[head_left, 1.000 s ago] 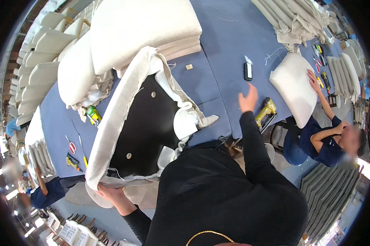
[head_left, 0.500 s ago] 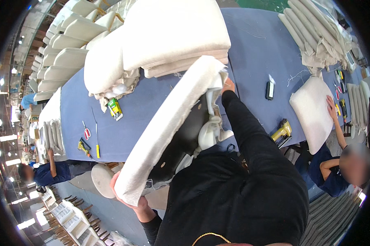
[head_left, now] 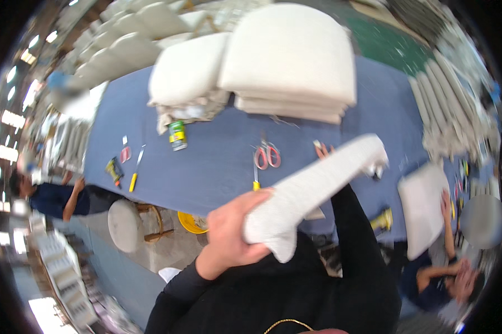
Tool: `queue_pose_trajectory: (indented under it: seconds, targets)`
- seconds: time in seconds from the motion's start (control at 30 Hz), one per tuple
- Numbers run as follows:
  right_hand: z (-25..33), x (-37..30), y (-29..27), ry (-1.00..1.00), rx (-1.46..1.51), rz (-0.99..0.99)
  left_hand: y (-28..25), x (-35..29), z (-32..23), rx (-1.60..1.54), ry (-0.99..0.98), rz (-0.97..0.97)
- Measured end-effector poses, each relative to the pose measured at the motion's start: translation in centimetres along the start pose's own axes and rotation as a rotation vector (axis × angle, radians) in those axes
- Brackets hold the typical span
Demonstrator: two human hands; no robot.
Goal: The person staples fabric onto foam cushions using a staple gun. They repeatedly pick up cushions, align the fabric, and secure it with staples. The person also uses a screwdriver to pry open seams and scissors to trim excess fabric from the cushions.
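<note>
A padded chair panel (head_left: 315,192) in off-white fabric is tilted edge-on in front of me, above the near side of the table. My left hand (head_left: 231,234) is closed around its lower left end, thumb underneath. Beyond its far edge, the fingers of my right hand (head_left: 322,150) show; the panel hides the rest of that hand, which appears to grip it from behind. Some loose fabric hangs at the panel's right end. Red-handled scissors (head_left: 268,156) lie on the blue table (head_left: 201,167), close to a yellow-handled tool (head_left: 256,184).
Stacked upholstered panels (head_left: 290,55) stand at the back, beside another cushion (head_left: 187,69) and a green-yellow box (head_left: 177,136). Staple guns lie left (head_left: 114,171) and right (head_left: 382,220). A co-worker's hand (head_left: 446,205) rests on a cushion (head_left: 420,200). A yellow basin (head_left: 192,222) is below.
The panel has swung from showing its black underside to edge-on, its lower end moving right and up with my left hand. The scissors have come into sight.
</note>
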State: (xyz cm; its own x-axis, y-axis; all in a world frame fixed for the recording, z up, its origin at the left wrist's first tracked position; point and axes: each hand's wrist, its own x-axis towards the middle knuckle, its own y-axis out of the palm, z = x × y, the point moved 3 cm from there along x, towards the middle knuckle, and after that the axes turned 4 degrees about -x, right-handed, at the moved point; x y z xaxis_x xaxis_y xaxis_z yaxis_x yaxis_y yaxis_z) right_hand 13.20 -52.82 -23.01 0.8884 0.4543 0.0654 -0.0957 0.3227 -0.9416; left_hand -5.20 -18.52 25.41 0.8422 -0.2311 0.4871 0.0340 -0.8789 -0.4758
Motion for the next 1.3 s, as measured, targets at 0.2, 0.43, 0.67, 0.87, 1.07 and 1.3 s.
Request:
queue_pose_trajectory:
  seconds: [0.2, 0.43, 0.67, 0.87, 1.07, 1.3]
  targets:
    - [-0.2, -0.1, 0.1, -0.132, -0.121, -0.375, -0.4, -0.5, -1.4, 0.039, 0.026, 0.009]
    - [0.0, -3.2, -0.9, 0.308, 0.081, -0.211, -0.7, -2.1, -2.2, 0.055, -0.02, -0.073]
    - [-6.2, -6.2, -1.1, 0.84, 0.59, -0.368, -0.1, -0.6, -2.3, 0.032, -0.117, 0.019]
    - [-0.8, -9.5, -8.3, 0.947, 1.347, -0.951, -3.7, 2.0, 2.2, 0.026, -0.264, -0.135]
    - [10.9, -11.8, -34.8, 0.486, 1.181, -1.041, -3.9, 4.7, 4.7, 0.036, -0.209, -0.209]
    - [29.7, -7.6, -49.3, 0.132, 1.003, -0.473, 1.9, 5.4, -0.5, 0.017, -0.072, -0.04]
